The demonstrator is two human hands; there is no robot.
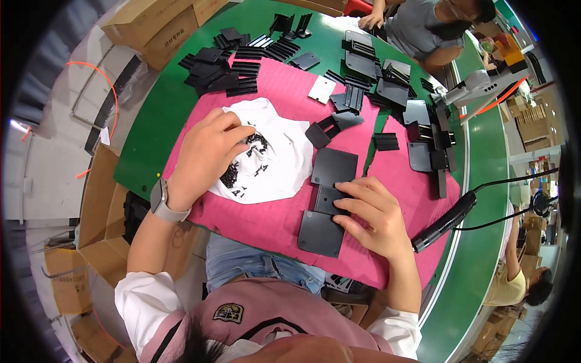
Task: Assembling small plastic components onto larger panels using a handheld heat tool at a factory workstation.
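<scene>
left hand [209, 151] picks screws [257, 144]; right hand [372, 215] presses black plate [327, 202].

Premises: a factory assembly line. A long green conveyor table [484, 181] runs through the scene. On it lie stacked black plastic parts [221, 75]; cardboard cartons [160, 27] stand beside it; other seated workers [423, 33] are positioned along it.

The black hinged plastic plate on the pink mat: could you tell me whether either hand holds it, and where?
The right hand presses the black hinged plastic plate flat at its middle joint; the left hand pinches small black screws.
</scene>
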